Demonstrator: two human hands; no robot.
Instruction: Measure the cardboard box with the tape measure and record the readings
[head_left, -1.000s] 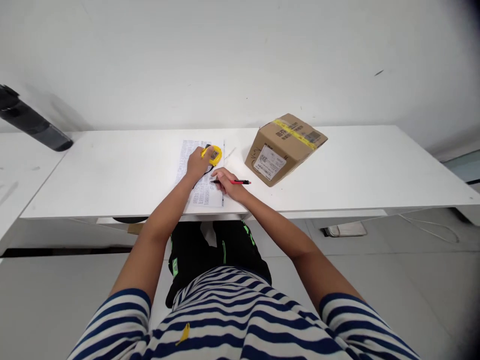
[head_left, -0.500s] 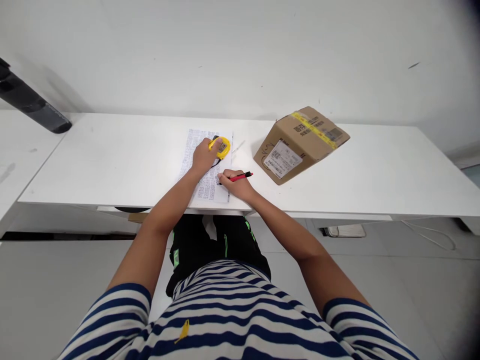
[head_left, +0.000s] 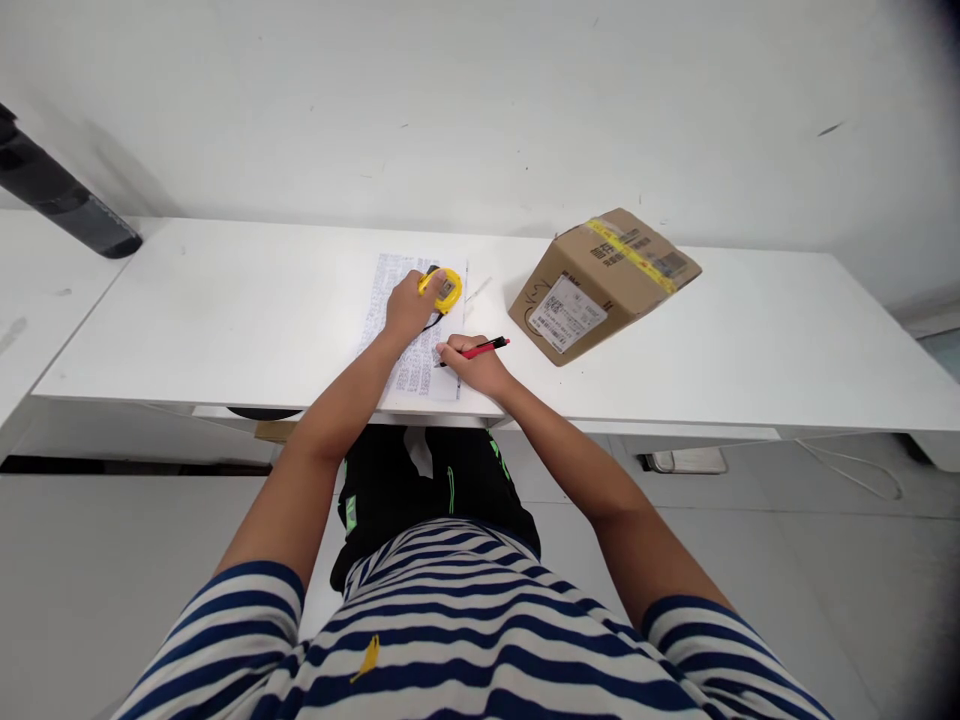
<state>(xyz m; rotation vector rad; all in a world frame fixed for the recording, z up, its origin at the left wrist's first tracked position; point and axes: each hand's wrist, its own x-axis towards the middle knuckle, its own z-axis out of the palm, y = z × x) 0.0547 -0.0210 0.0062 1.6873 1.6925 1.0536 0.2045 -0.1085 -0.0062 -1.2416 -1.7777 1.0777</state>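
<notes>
My left hand is closed around a yellow and black tape measure, with its dark strap hanging below. The tape measure is over the upper part of a sheet of paper covered in dense small text. In my right hand is a red and black pen, its tip pointing left at the paper's right half. That hand rests partly on the paper and partly on the white table. To the right stands a brown cardboard box with yellow tape and a white label.
The long white table runs along a white wall. At the far left a dark cylinder leans in over the tabletop. A pale, flat object and a white cable lie on the floor below the table.
The view has shifted very slightly. Both hands stay almost in place, still holding the tape measure and the pen; the pen's rear end sits a touch higher.
</notes>
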